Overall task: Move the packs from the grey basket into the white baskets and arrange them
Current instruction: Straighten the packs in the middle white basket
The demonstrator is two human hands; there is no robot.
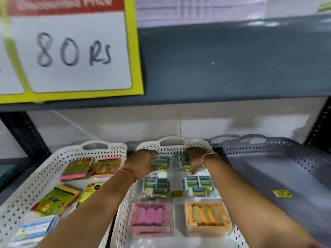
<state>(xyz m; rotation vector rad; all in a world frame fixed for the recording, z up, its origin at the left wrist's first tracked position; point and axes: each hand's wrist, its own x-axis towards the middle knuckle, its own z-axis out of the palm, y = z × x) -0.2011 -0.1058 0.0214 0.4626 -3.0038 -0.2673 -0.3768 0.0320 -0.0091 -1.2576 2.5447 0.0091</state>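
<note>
2 hands (pixel 168 161) on packs (pixel 161 161); grey basket (pixel 286 176) beside.

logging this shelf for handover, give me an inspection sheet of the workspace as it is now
surface: dark metal shelf, three baskets side by side
job's things: grey perforated plastic basket holds no packs, only a yellow sticker; middle white perforated basket holds blue packs in rows, pink pack, orange pack; left white basket holds colourful packs
clutter: nothing seen
grips: left hand and right hand on far blue packs; grip state unclear
cables: nothing seen
surroundings: yellow-bordered "80 Rs" price sign
</note>
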